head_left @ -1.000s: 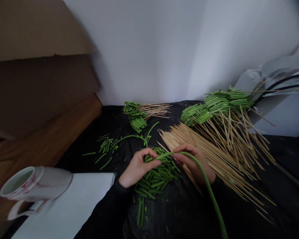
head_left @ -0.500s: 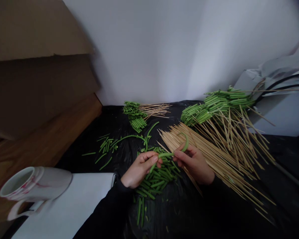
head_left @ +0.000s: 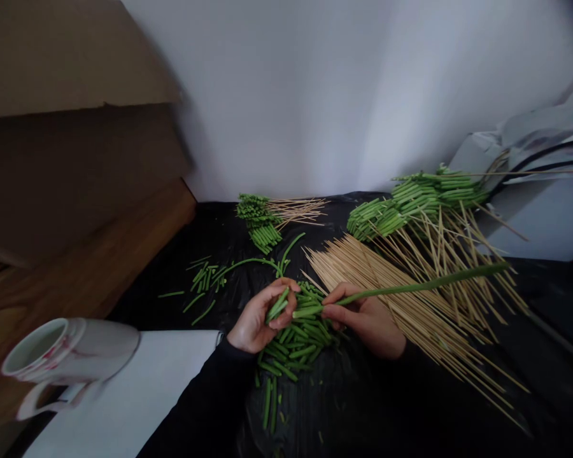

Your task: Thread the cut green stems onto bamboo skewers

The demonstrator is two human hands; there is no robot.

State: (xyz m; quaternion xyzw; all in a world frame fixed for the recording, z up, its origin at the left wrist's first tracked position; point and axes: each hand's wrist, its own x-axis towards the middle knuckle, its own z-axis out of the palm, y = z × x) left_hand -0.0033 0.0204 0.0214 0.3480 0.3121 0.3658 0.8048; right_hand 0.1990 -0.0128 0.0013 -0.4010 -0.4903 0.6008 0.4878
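My left hand (head_left: 258, 321) is curled around several short cut garlic scape pieces (head_left: 277, 305), their ends showing between the fingers. Pinched in my right hand (head_left: 370, 324) is a long garlic scape (head_left: 424, 284). Its long end reaches out to the right over the skewers, and its short pale end points at my left hand without touching it. Below both hands a pile of cut garlic scape pieces (head_left: 303, 350) lies on black plastic sheeting (head_left: 363, 407). Right of the pile, a broad bundle of bamboo skewers (head_left: 391, 286) lies loose, partly behind my right hand.
Skewered garlic scapes lie in a small stack (head_left: 262, 229) by the wall and a larger stack (head_left: 410, 203) at the right. Thin scape ends (head_left: 203, 277) are scattered on the left. A mug (head_left: 81, 353) stands on a white surface (head_left: 138, 394). Cardboard (head_left: 76, 152) rises at far left.
The curved scape stretched between both hands is gone from there. My left hand now shows several short pieces in its curl, and a long, straighter scape extends rightward from my right hand.
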